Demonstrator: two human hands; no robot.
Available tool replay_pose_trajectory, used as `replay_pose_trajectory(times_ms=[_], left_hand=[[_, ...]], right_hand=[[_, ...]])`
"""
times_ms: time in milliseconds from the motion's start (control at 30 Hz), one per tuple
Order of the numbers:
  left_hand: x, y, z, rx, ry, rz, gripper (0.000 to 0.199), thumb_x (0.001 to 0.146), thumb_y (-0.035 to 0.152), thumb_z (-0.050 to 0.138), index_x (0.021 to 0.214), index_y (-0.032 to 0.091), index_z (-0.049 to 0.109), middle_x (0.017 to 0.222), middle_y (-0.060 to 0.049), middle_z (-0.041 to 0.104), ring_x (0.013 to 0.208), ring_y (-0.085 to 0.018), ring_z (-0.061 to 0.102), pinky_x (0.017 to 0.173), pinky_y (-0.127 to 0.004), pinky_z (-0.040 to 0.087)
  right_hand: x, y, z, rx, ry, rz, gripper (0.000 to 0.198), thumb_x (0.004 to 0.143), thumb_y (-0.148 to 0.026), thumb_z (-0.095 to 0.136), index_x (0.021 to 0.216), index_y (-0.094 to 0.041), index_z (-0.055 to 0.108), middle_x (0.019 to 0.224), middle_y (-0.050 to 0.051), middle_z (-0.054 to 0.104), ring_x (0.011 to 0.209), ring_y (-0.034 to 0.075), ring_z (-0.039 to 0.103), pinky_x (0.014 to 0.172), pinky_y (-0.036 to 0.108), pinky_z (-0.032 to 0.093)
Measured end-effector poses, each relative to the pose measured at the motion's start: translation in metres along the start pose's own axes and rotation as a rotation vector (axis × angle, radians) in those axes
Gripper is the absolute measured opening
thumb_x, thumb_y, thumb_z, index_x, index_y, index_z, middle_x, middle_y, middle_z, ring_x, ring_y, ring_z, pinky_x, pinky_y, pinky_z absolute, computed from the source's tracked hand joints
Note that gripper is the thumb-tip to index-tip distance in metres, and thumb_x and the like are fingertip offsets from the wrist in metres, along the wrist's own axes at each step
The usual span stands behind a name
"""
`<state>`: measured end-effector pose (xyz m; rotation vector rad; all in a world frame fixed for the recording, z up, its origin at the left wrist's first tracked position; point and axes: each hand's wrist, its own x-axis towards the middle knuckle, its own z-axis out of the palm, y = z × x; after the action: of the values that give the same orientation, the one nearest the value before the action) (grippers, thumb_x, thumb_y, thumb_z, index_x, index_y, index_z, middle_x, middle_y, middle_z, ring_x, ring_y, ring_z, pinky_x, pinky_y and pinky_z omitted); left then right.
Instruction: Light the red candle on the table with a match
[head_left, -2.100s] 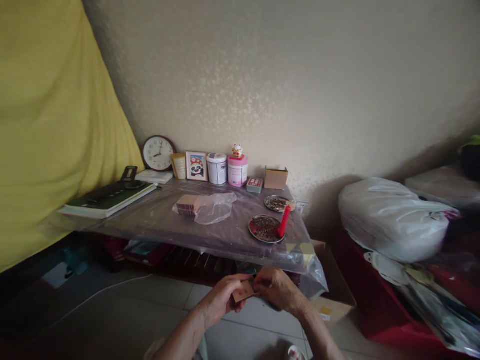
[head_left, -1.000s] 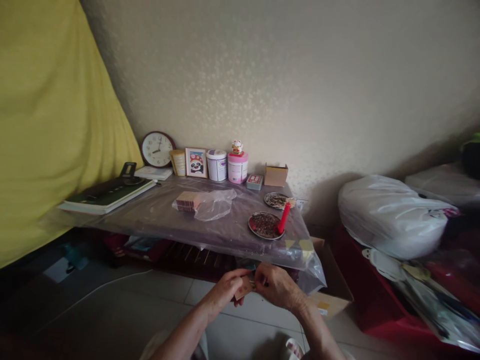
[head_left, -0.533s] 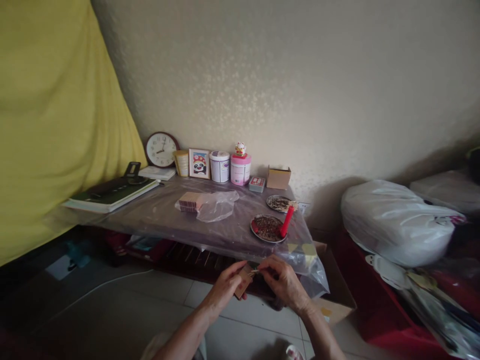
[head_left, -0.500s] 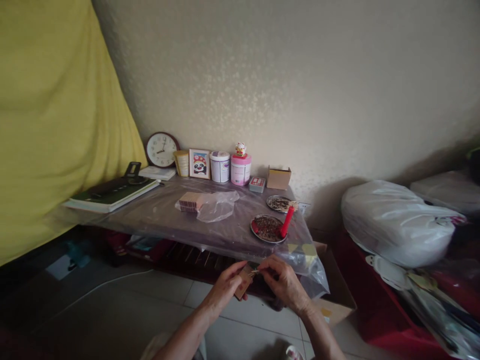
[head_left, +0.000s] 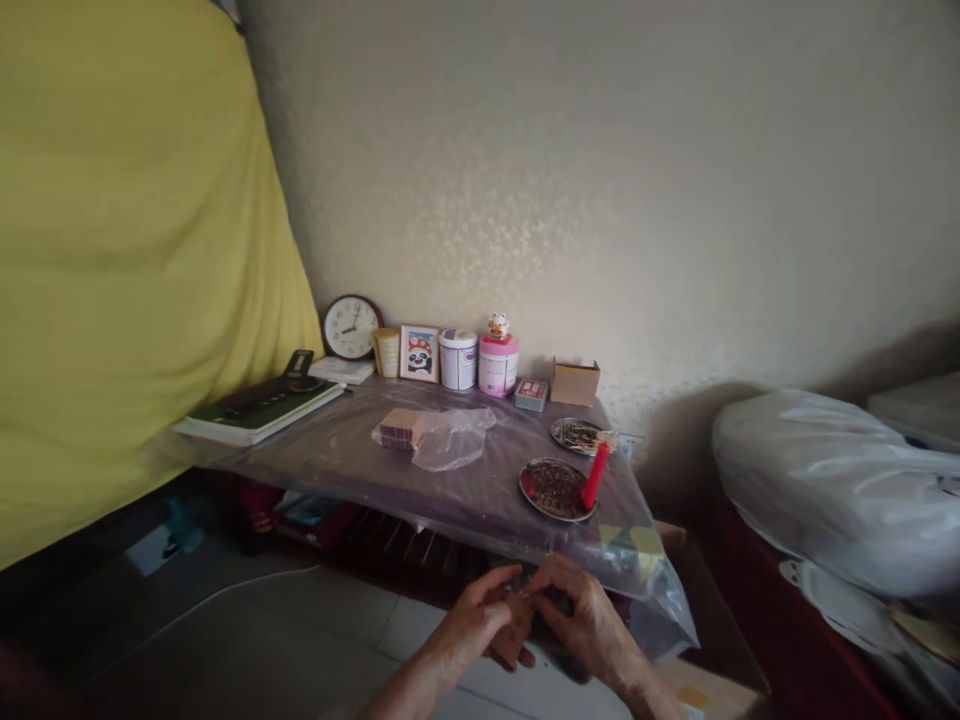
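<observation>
In front of the table's near edge, my left hand (head_left: 472, 622) is wrapped round a small brown matchbox (head_left: 513, 640), holding it tilted. My right hand (head_left: 586, 612) pinches at the upper end of the box, where pale matchsticks (head_left: 524, 596) partly show between the fingertips; how many is hard to make out. Beyond the hands, a red candle (head_left: 598, 474) leans slightly on the edge of a round metal plate (head_left: 559, 517) covered in dark residue. Behind it, a second plate (head_left: 556, 441) bears a heap of thin pale sticks.
A block of matchboxes (head_left: 397, 428) lies in torn clear plastic (head_left: 454, 440) on the film-covered table (head_left: 337, 455). Along the wall stand a clock (head_left: 352, 327), a panda picture (head_left: 419, 354), tubs (head_left: 458, 360) and an open carton (head_left: 575, 383). A white bag (head_left: 810, 490) bulges at right.
The view has shifted, so the table and its things appear lower and further right. My right fingers are closer against the end of the matchbox, and less of the matchsticks shows.
</observation>
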<state>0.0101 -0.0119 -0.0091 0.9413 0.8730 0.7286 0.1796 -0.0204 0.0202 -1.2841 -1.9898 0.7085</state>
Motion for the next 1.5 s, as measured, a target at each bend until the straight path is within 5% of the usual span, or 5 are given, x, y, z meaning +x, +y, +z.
replay_pose_trajectory(times_ms=[400,667,900,1500], left_hand=[[0.007,-0.003,-0.007,-0.085,0.055,0.017,0.062,0.065,0.018,0.048,0.126,0.019,0.039,0.080,-0.006,0.069,0.057,-0.021,0.068,0.046,-0.028,0.044],[0.003,0.007,-0.012,-0.167,0.129,0.087,0.053,0.068,0.025,0.049,0.121,0.020,0.044,0.087,-0.007,0.069,0.063,-0.019,0.066,0.051,-0.028,0.045],[0.008,0.007,-0.015,-0.153,0.219,0.125,0.047,0.069,0.019,0.048,0.115,0.021,0.048,0.085,-0.004,0.066,0.074,-0.019,0.064,0.057,-0.028,0.046],[0.006,0.006,-0.012,-0.206,0.171,0.203,0.047,0.067,0.023,0.053,0.113,0.020,0.051,0.088,-0.005,0.066,0.073,-0.022,0.065,0.059,-0.031,0.048]], right_hand=[[0.007,0.020,0.005,0.514,0.235,0.186,0.034,0.070,-0.054,0.063,0.076,-0.021,0.060,0.075,0.003,0.066,0.073,0.020,0.065,0.069,0.030,0.052],[0.002,0.010,0.019,0.054,0.146,-0.044,0.022,0.085,-0.038,0.053,0.098,-0.022,0.058,0.098,0.007,0.064,0.094,0.020,0.061,0.084,0.030,0.048],[0.001,0.009,0.030,-0.112,0.121,-0.183,0.045,0.077,-0.039,0.063,0.116,-0.022,0.051,0.125,0.012,0.053,0.116,0.024,0.052,0.095,0.032,0.046],[0.000,0.010,0.034,-0.244,0.118,-0.171,0.047,0.074,-0.035,0.065,0.116,-0.017,0.052,0.129,0.016,0.051,0.119,0.028,0.050,0.097,0.039,0.045]])
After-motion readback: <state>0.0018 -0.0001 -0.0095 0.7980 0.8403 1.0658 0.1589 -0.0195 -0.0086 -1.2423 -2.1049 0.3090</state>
